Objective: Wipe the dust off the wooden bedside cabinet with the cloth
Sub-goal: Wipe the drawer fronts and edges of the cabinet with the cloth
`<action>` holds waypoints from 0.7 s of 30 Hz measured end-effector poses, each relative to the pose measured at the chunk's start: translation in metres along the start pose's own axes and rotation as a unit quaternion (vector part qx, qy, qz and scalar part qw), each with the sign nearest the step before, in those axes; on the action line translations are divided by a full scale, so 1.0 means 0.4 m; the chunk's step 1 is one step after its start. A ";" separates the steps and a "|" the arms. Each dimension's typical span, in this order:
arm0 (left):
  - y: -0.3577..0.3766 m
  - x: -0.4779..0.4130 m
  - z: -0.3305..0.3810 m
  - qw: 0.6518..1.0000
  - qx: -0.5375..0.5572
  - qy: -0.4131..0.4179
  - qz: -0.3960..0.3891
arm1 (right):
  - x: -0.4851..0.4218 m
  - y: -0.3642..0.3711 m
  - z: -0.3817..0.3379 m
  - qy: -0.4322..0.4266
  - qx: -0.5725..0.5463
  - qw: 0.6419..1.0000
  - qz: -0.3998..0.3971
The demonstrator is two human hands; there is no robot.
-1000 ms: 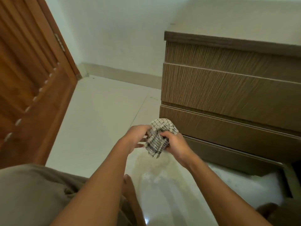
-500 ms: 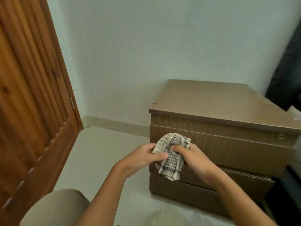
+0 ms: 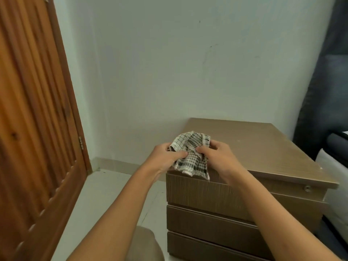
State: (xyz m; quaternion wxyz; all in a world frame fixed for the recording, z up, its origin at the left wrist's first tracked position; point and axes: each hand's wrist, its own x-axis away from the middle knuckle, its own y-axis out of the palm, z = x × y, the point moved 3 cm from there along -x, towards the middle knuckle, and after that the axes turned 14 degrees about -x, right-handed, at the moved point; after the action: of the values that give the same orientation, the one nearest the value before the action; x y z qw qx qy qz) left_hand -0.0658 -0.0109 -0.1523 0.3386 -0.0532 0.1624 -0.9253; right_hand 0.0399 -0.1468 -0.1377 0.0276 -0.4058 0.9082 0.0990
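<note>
Both hands on the cloth [image 3: 190, 153], bunching it up. Left hand [image 3: 166, 157] pinches the left side, thumb across the front of the fabric. Right hand [image 3: 212, 156] closes on the right side, fingers curled into the folds. Neither hand is free.

Head view, the only one:
- cloth is checked, white with dark lines, crumpled, one loose corner hanging down over the cabinet's front edge.
- It sits in the air just over the near-left corner of the wooden bedside cabinet [image 3: 259, 147]. Can't tell if the hanging corner touches the top; the bulk of it does not look pressed down.
- cabinet top is bare, matte brown, a few pale specks on it. Whether that's dust or glare, can't tell.
- Three drawer fronts [image 3: 207, 196] below, all closed.
- Wooden door [image 3: 37, 129] on the left, pale wall [image 3: 169, 63] behind, dark curtain [image 3: 323, 72] on the right, edge of a bed low on the right.

Progress, my read:
- Wiping not started. No visible wiped streak on the top, cloth not flat on any surface.
- Current step looks like gathering the cloth into a pad.
- Left to do: whole top, then probably the front and side panel.
- Next move needs one hand to take the wad and press it flat on the top.
</note>
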 end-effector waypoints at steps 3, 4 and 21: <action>-0.019 -0.057 0.004 0.995 -0.083 0.007 0.063 | -0.061 0.014 -0.004 0.006 0.030 0.999 0.018; -0.023 -0.074 0.004 0.989 -0.124 0.013 0.084 | -0.085 0.017 0.000 0.007 0.045 0.999 0.028; -0.014 -0.118 -0.063 0.878 -0.415 0.205 0.123 | -0.142 -0.002 0.065 -0.072 0.383 0.920 -0.048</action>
State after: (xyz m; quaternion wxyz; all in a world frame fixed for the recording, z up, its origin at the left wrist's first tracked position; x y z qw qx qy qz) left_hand -0.0383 0.0303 -0.1737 0.3554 0.0223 0.6029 -0.7139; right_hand 0.0775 -0.1005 -0.1559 0.2513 -0.3994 0.8515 -0.2287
